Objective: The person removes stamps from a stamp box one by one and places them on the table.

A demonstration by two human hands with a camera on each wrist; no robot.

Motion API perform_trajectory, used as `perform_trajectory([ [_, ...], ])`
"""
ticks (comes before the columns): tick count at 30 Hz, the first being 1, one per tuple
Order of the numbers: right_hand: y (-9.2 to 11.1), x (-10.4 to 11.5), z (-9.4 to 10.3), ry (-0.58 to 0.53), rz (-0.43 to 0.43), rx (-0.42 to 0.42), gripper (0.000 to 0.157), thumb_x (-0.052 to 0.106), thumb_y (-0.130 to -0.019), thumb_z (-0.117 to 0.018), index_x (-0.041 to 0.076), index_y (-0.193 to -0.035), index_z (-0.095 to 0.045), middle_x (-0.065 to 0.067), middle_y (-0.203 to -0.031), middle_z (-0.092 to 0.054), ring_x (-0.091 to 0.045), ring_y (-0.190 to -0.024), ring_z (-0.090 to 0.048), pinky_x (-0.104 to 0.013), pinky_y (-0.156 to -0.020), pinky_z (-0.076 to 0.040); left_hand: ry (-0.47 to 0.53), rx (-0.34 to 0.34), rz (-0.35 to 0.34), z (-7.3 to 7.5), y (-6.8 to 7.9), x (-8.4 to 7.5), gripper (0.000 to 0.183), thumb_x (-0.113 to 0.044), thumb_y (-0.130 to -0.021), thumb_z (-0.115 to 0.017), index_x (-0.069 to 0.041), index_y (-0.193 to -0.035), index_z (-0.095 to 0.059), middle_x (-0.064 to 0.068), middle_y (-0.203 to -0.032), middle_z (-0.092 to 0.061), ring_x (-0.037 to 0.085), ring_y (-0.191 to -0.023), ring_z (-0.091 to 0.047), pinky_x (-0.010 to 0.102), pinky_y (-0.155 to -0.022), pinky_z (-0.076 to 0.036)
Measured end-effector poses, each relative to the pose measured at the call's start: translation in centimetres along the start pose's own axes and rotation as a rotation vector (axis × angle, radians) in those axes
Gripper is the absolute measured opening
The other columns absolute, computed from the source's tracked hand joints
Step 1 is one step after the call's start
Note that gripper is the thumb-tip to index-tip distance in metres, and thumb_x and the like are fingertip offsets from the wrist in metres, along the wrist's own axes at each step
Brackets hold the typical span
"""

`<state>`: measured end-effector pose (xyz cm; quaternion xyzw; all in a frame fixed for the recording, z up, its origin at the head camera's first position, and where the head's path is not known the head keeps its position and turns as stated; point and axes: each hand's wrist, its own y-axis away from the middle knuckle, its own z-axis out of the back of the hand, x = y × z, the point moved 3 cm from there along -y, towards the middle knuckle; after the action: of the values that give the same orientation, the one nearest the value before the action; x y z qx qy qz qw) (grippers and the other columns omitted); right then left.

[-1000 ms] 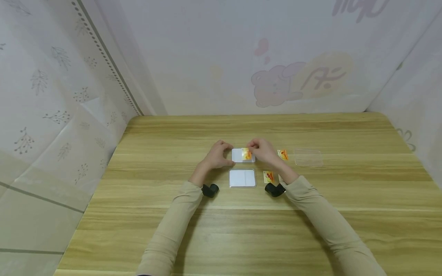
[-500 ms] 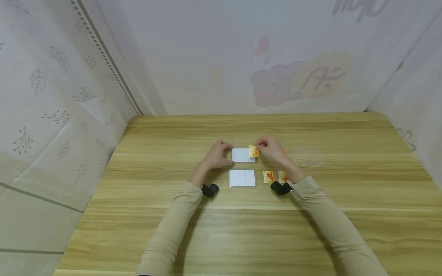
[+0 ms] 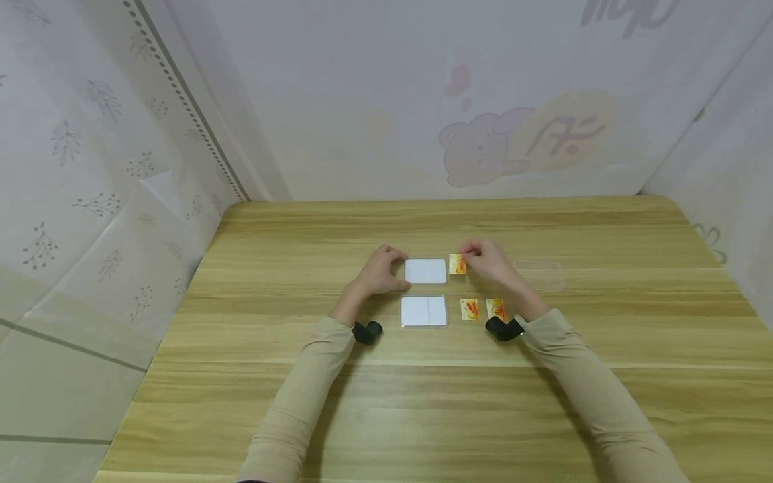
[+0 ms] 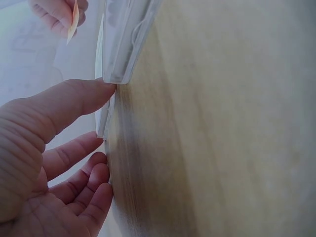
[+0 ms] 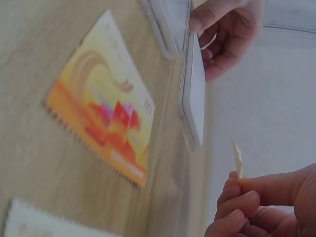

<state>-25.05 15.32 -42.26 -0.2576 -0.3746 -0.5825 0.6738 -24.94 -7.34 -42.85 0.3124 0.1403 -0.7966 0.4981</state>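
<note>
My right hand [image 3: 488, 260] pinches a small yellow-orange postage stamp [image 3: 457, 263] between thumb and fingertip, just right of the far white case [image 3: 425, 271]. The right wrist view shows this stamp [image 5: 238, 160] nearly edge-on, raised from the table. At the far case's left end, my left hand [image 3: 379, 272] holds its two corners between thumb and index finger; the other fingers curl loosely in the left wrist view. Nearer me lies a second white case [image 3: 423, 311] in a clear frame, a thin line across its insert. To its right lie two perforated stamps, one [image 3: 469, 309] beside the other [image 3: 495, 307].
A clear plastic lid [image 3: 539, 276] lies flat right of my right hand. The wood-grain table [image 3: 386, 416] meets patterned curtains [image 3: 362, 121] at the back and sides. Black wrist cameras [image 3: 367, 333] sit at both wrists.
My right hand has moved right with the pinched stamp, from over the far case to beyond its right edge. Another stamp farther right is now hidden behind that hand. The left hand stays put.
</note>
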Motion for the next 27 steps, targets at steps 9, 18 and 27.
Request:
perform_trajectory([
  [9,0.3,-0.5,0.6,0.04,-0.004,0.009,0.015,0.001,-0.091,-0.052,-0.008,-0.098,-0.063,-0.016,-0.087,-0.061,-0.022,-0.078,-0.052,-0.026,-0.066,-0.041,0.002,0.005,-0.003,0.0,0.0,0.0,0.057,-0.014,-0.076,-0.077,0.004,-0.124,-0.054,0.018,-0.118,-0.048,0.031,-0.114,-0.044,0.04,-0.1,-0.036],
  [18,0.2,-0.9,0.7,0.108,0.04,-0.002,0.013,-0.002,-0.088,-0.055,-0.01,-0.092,-0.064,-0.018,-0.083,-0.062,-0.025,-0.079,-0.055,-0.028,-0.067,-0.043,0.002,-0.003,-0.011,0.0,0.0,0.0,0.056,-0.013,-0.075,-0.077,0.004,-0.124,-0.055,0.018,-0.117,-0.049,0.03,-0.112,-0.045,0.039,-0.099,-0.037],
  [27,-0.1,-1.0,0.6,0.191,0.033,0.016,0.012,-0.006,-0.081,-0.055,-0.009,-0.087,-0.065,-0.013,-0.075,-0.06,-0.022,-0.071,-0.053,-0.027,-0.062,-0.043,0.009,0.0,-0.005,0.0,0.1,-0.1,0.057,-0.013,-0.075,-0.077,0.004,-0.124,-0.054,0.018,-0.118,-0.048,0.031,-0.112,-0.044,0.04,-0.099,-0.037],
])
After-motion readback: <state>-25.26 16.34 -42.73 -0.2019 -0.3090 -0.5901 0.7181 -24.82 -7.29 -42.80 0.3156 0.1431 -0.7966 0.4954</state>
